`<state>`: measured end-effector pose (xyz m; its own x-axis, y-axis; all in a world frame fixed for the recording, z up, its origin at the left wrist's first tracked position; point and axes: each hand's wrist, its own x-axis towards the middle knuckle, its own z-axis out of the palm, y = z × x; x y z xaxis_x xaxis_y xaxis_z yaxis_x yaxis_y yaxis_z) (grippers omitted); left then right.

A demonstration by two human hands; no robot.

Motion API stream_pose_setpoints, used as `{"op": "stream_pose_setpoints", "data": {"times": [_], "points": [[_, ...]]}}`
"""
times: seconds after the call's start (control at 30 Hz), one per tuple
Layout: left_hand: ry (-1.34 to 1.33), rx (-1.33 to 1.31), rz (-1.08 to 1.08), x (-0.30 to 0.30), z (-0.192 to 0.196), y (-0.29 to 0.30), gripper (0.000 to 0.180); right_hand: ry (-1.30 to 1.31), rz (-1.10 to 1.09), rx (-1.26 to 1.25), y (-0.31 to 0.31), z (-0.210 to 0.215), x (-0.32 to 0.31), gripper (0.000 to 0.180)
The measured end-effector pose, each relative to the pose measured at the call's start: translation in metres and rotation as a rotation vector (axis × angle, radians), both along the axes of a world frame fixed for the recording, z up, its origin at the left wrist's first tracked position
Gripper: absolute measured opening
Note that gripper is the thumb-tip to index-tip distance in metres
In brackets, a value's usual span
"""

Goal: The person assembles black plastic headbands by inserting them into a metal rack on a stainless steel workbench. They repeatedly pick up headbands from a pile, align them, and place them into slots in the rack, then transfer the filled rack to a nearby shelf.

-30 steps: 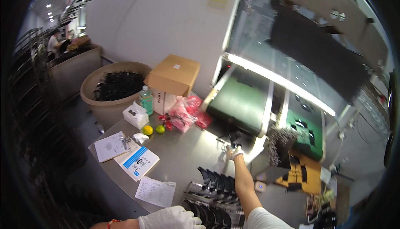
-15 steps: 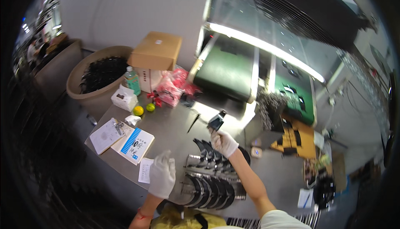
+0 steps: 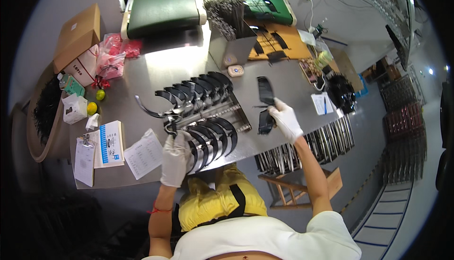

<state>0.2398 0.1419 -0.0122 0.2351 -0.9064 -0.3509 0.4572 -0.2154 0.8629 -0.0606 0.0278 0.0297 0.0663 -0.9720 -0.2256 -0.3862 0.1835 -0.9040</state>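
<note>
In my gloved right hand (image 3: 285, 119) is a glossy dark lens piece (image 3: 266, 91), pinched at its middle, with a second dark part below the fingers. My gloved left hand (image 3: 175, 160) is at the left end of a metal rack (image 3: 242, 116). Its fingers close on the lower end of a thin, dark curved piece (image 3: 150, 112) that sticks out to the left; the exact grip is partly hidden. Two rows of dark curved lens pieces stand in the rack, a far row (image 3: 208, 87) and a near row (image 3: 217, 139).
Paper sheets (image 3: 144, 155), a clipboard (image 3: 85, 158) and a notebook (image 3: 116, 146) lie at the left. Green conveyor belts (image 3: 163, 4) stand beyond the table, with a grey bin of thin rods (image 3: 231, 47). A small round-cornered box (image 3: 235, 71) sits nearby. A wooden stool (image 3: 302, 191) stands below the table edge.
The view has swung to the right. My left hand has gone from hovering, empty, to the rack's left end. My right hand, with a dark lens piece, has moved to the right of the rack.
</note>
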Motion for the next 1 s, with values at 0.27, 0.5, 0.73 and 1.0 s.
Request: {"op": "stream_pose_setpoints", "data": {"times": [0.27,0.5,0.73,1.0], "points": [[-0.496,-0.144,0.128,-0.005,0.018,0.014,0.021,0.322,0.332,0.146,-0.013,-0.106,-0.005,0.036],[-0.572,-0.155,0.091,-0.039,0.021,0.026,0.035,0.678,0.553,-0.040,-0.021,-0.091,0.020,0.039],[0.245,-0.223,-0.270,-0.090,0.031,0.007,0.038,-0.523,0.484,0.621,-0.051,-0.026,0.001,0.028],[1.181,0.344,0.127,-0.113,0.046,0.006,0.034,0.505,0.457,-0.409,-0.049,-0.025,-0.027,0.023]]}}
